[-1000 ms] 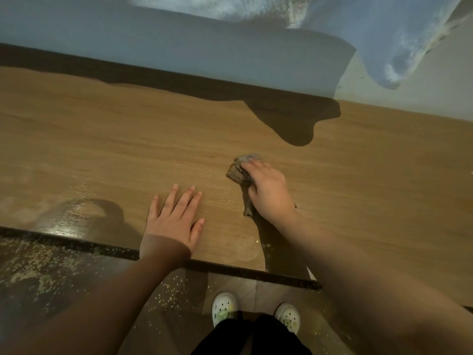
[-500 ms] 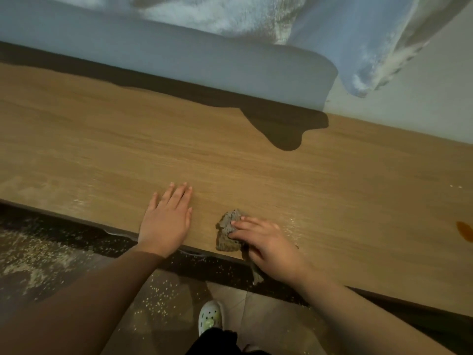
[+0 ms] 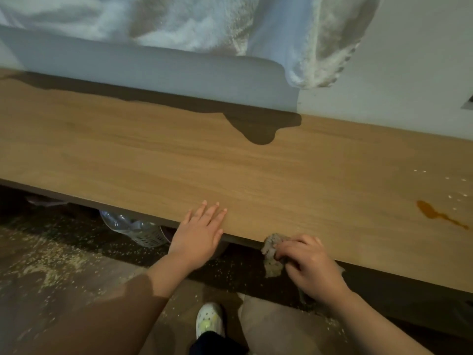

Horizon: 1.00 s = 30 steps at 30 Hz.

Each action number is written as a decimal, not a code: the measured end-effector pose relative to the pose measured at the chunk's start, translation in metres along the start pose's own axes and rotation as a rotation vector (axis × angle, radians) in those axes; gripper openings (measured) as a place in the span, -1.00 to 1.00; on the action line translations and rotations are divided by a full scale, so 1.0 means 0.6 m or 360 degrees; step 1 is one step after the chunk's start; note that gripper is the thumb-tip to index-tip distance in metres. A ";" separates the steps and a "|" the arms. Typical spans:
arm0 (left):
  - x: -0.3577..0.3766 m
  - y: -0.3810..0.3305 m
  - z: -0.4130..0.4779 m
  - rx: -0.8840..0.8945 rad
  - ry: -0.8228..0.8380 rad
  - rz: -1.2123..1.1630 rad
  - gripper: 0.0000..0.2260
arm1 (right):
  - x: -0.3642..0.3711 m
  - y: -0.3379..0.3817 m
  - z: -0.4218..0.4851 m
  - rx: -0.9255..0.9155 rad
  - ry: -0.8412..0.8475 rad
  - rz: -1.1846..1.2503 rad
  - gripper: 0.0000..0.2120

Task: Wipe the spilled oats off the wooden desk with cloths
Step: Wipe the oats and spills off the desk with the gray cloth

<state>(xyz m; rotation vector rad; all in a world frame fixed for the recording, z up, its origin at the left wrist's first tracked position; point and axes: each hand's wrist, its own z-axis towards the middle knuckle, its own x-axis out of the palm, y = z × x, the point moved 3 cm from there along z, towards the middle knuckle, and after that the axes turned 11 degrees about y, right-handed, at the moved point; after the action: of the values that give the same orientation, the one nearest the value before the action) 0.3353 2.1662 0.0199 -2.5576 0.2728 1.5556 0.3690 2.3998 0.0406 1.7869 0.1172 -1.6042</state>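
The wooden desk (image 3: pixel 179 155) runs across the view. My right hand (image 3: pixel 311 265) grips a crumpled grey cloth (image 3: pixel 271 254) at the desk's front edge, and the cloth hangs partly over that edge. My left hand (image 3: pixel 199 231) lies flat with straight fingers on the desk beside the front edge, a little left of the cloth. A few pale oat flakes (image 3: pixel 458 190) dot the desk at the far right. Many spilled oats (image 3: pixel 51 262) cover the floor below.
An orange-brown liquid stain (image 3: pixel 432 212) marks the desk at the right. A white blanket (image 3: pixel 230 29) hangs over a grey ledge (image 3: pixel 153 70) behind the desk. A clear plastic bottle and a white basket (image 3: pixel 148 238) sit under the desk. My white shoe (image 3: pixel 208 320) is on the floor.
My right hand has dragged the cloth from mid-desk toward me to the front edge. My left hand has slid back to the edge too. The view has shifted right, showing the stain.
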 end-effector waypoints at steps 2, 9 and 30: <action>-0.002 -0.020 -0.004 0.0027 0.0006 -0.0007 -0.51 | -0.033 -0.030 -0.017 0.0361 -0.0257 0.0122 -0.70; -0.014 -0.076 0.008 0.0175 0.0016 -0.0112 -0.57 | -0.042 -0.087 -0.002 0.1063 -0.0035 -0.0072 -0.50; -0.081 -0.453 0.153 0.0223 -0.0218 -0.0301 -0.55 | -0.122 -0.271 -0.188 0.1103 -0.0619 -0.0012 -0.59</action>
<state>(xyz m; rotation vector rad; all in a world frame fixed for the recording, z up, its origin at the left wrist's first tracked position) 0.2950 2.4545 0.0267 -2.2861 0.1162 1.5726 0.3630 2.6104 0.0301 1.8951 -0.6893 -2.1286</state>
